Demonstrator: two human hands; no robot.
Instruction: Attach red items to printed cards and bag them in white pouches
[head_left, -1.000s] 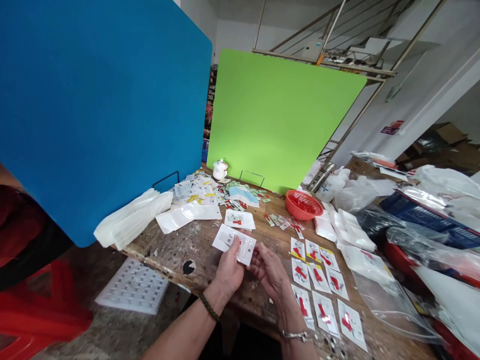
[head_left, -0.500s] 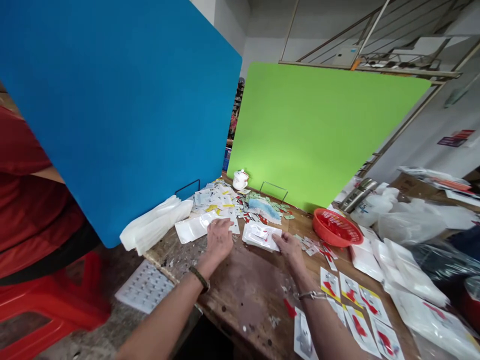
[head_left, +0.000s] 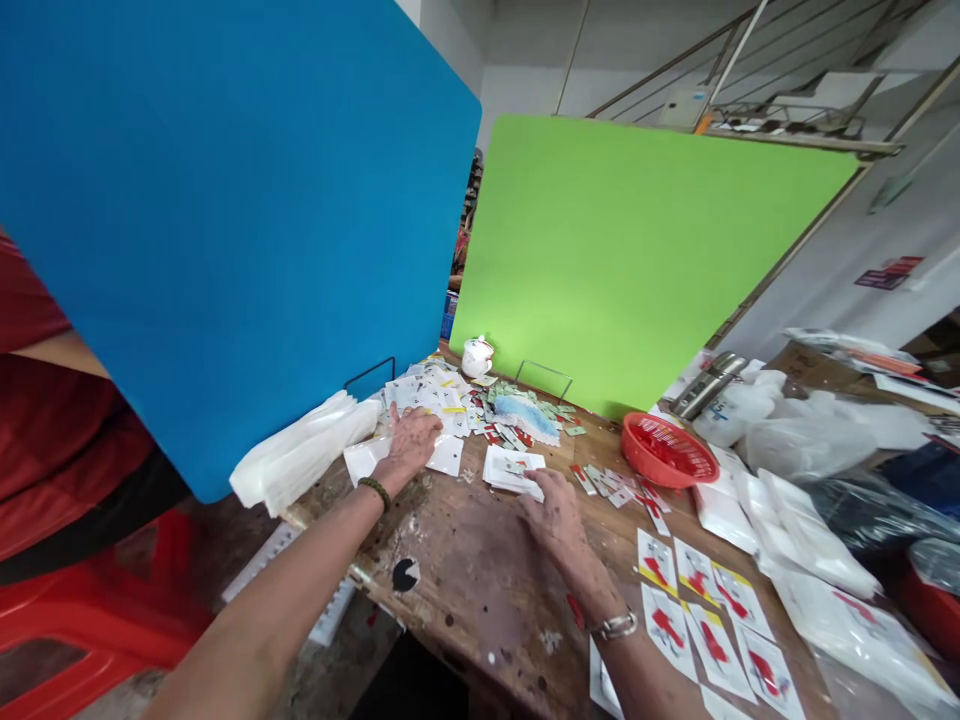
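Note:
My left hand point(head_left: 411, 440), fingers spread, reaches over white paper cards point(head_left: 447, 455) and the front of a loose pile of printed slips point(head_left: 431, 385). Nothing is gripped in it that I can see. My right hand point(head_left: 553, 505) rests its fingertips at the right edge of a small stack of white packets point(head_left: 504, 466), with a small printed card on top; its fingers are apart. Small green and red cards point(head_left: 600, 480) lie to the right of that stack. Nearer the right forearm are rows of white packets with red pieces point(head_left: 709, 635).
A red basket point(head_left: 667, 450) stands at the right, beside plastic bags point(head_left: 810, 440). White sleeves point(head_left: 304, 450) lie at the left edge. Blue point(head_left: 247, 220) and green point(head_left: 630, 250) panels rise behind the table. A person in red point(head_left: 60, 420) sits at the left, by a red stool point(head_left: 97, 620).
My left hand has moved left and forward over the cards and pile, fingers spreading. My right hand has shifted left and loosened from the packet stack. The view has shifted slightly.

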